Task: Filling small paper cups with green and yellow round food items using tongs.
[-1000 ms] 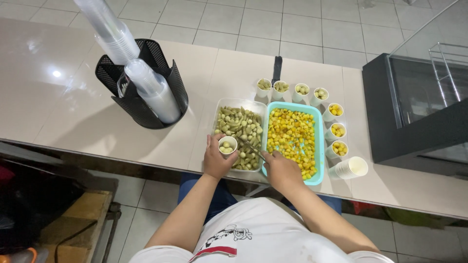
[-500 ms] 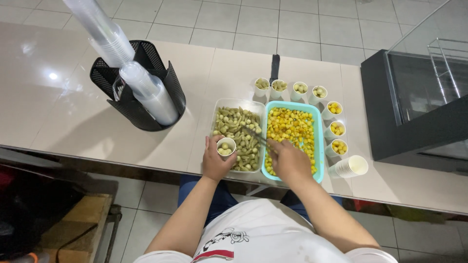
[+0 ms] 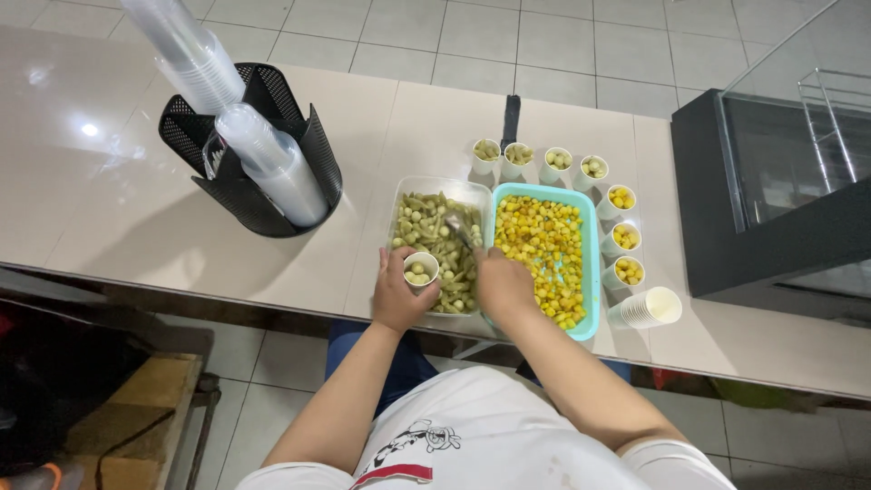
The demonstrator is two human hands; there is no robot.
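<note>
- My left hand wraps a small cup over the clear tray of green pieces.
- My right hand pinches a spoon, handle running toward 11 o'clock; the cup lies at 9 o'clock of these fingers.

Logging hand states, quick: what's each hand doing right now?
Left hand: closed around a small cup of green pieces.
Right hand: closed on a spoon.

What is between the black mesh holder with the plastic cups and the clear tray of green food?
Only bare glossy countertop lies between the black mesh holder and the clear tray of green food, seen from the head camera.
</note>
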